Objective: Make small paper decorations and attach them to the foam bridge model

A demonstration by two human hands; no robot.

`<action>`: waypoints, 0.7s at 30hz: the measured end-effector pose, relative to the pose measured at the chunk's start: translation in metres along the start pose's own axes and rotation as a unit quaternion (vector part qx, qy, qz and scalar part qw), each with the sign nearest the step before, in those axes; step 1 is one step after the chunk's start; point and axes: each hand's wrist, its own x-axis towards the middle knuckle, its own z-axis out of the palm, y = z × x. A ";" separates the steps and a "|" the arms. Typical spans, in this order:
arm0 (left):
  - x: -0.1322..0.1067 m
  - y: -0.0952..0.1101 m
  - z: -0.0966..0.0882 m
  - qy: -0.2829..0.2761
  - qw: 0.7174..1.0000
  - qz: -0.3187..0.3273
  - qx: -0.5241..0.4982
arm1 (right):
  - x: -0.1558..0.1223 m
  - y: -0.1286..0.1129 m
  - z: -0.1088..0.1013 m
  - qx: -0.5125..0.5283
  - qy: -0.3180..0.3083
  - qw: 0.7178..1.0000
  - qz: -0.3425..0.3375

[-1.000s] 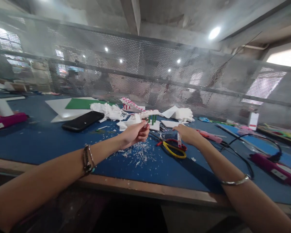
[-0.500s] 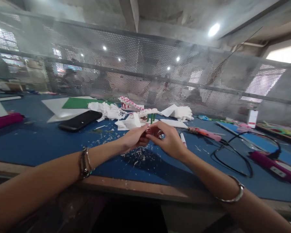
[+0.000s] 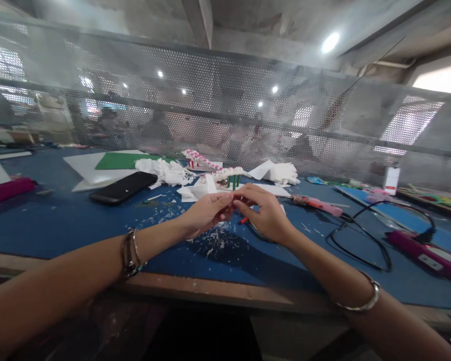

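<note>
Above the blue tabletop, my left hand point(image 3: 206, 214) and my right hand point(image 3: 266, 213) meet with their fingertips pinched together. What they hold, if anything, is hidden by the fingers. A small red piece point(image 3: 243, 219) shows just under the right hand's fingers; whether it is held or lies on the table I cannot tell. White shavings point(image 3: 220, 240) are scattered below both hands. Right behind the fingers stands a small model with green posts point(image 3: 233, 181) and a white, crumpled-looking top. Beside it is a folded white paper point(image 3: 199, 190).
A black phone point(image 3: 124, 188) lies on the left, near white and green sheets point(image 3: 124, 160) and crumpled tissue point(image 3: 165, 171). At right are a pink-handled tool point(image 3: 319, 204), a black cable point(image 3: 383, 255) and a purple power strip point(image 3: 428, 255). A perforated metal screen point(image 3: 218, 100) stands behind.
The right fingers have shifted slightly against the left ones. A shiny rounded thing between the fingers no longer shows, and a red piece now appears below the right hand.
</note>
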 end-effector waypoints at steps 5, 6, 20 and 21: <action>0.003 0.004 -0.008 0.044 0.997 0.034 0.062 | 0.007 0.001 -0.017 -0.003 -0.041 0.998 0.052; 0.005 0.008 -0.012 0.058 0.994 0.035 0.084 | 0.008 0.003 -0.025 -0.022 -0.051 0.996 0.069; 0.080 0.066 -0.116 0.176 0.870 0.100 0.451 | -0.078 0.140 -0.147 -0.350 -0.079 0.872 0.333; 0.087 0.066 -0.116 0.160 0.870 0.100 0.456 | -0.083 0.144 -0.147 -0.347 -0.079 0.872 0.335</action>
